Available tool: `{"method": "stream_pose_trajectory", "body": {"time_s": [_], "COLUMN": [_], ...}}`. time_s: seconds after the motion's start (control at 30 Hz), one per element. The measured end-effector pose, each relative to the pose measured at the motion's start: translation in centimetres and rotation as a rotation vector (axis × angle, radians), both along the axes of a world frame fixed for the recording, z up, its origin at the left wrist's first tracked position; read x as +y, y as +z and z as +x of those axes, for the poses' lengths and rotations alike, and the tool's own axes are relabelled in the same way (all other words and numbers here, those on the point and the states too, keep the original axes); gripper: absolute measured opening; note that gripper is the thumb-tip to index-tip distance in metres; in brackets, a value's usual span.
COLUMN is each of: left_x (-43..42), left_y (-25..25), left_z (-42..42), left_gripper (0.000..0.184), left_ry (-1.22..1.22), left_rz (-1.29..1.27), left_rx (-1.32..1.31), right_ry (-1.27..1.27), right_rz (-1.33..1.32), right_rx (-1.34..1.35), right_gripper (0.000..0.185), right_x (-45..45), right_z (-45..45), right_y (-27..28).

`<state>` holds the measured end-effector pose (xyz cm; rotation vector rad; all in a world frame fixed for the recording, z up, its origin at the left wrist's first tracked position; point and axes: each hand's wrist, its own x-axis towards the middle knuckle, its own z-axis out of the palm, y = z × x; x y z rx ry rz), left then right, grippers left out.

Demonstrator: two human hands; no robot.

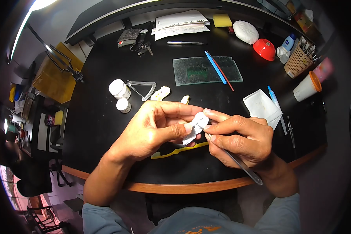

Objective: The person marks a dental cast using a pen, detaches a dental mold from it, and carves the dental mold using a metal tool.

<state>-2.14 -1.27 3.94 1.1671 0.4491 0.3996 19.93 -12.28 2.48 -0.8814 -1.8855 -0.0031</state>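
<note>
Between the thumb and fingers of my left hand (154, 128) is a small white piece (199, 121) with an uneven surface. My right hand (240, 136) pinches a slim metal tool (241, 165), its handle slanting down to the right and its upper end close to the white piece. The tool's very tip is too small to make out. Below the hands lies a yellow toothbrush (177, 151), partly hidden by fingers. Just beyond my left hand are a cream-coloured piece (161, 93) and a smaller yellowish one (185, 100).
Two white jars (119, 89) and a caliper (146, 90) lie left. Behind is a glass slab (187, 74) with blue and red sticks. At right are a white sheet (261, 105), tweezers (291, 130), an orange-rimmed cup (307, 87), a red bowl (264, 49) and a tool basket (297, 62).
</note>
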Motion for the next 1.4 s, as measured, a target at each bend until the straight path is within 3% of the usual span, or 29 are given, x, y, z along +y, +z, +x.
{"method": "stream_pose_trajectory", "body": {"time_s": [0.4, 0.6, 0.7, 0.87, 1.0, 1.1, 1.4], "left_x": [0.1, 0.3, 0.5, 1.5, 2.3, 2.7, 4.6], "left_y": [-0.2, 0.0, -0.4, 0.4, -0.1, -0.4, -1.5], "left_z": [0.0, 0.0, -0.2, -0.7, -0.8, -0.7, -1.2], "left_gripper": [0.047, 0.039, 0.044, 0.043, 0.042, 0.039, 0.038], "left_ry": [-0.025, -0.056, 0.088, 0.392, 0.455, 0.483, 0.539], "left_rz": [0.024, 0.199, 0.393, 0.333, 0.346, 0.312, 0.562], "left_rx": [-0.004, 0.051, 0.084, -0.031, -0.099, -0.087, 0.055], "right_ry": [0.01, -0.01, -0.066, -0.21, -0.219, -0.224, -0.251], "right_rz": [-0.017, -0.112, -0.04, -0.11, -0.218, -0.278, -0.344], "right_rx": [-0.014, 0.014, 0.093, 0.067, 0.064, 0.035, -0.061], "right_gripper": [0.018, 0.019, 0.013, 0.011, 0.005, 0.017, 0.012], "right_x": [0.1, -0.3, 0.5, 1.2, 1.4, 1.5, 1.7], "right_z": [0.3, 0.5, 0.6, 1.6, 1.4, 1.4, 0.6], "right_y": [0.0, 0.2, 0.2, 0.0, -0.3, -0.6, -1.4]}}
